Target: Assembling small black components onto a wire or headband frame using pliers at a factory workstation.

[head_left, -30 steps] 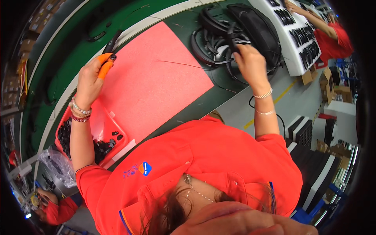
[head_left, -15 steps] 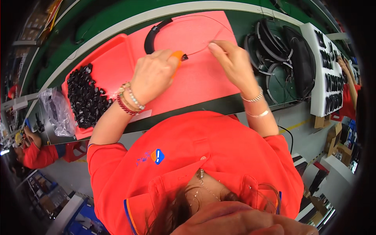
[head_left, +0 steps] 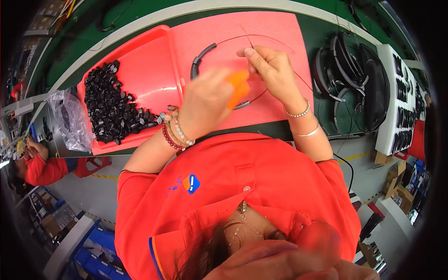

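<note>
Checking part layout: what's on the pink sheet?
On or above the pink sheet: a curved dark band, with a thin wire arcing from its far end, and a grey piece. The left hand and right hand cover what's beneath; whether band and piece connect can't be seen.

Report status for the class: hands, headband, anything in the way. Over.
Left hand blurred, hold unclear; right hand pinching thin wire. Black headband over pink mat, middle blocked from view by left hand.

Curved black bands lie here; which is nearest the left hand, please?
The lone band on the pink mat; the other bands lie clustered beyond the mat's right edge.
</note>
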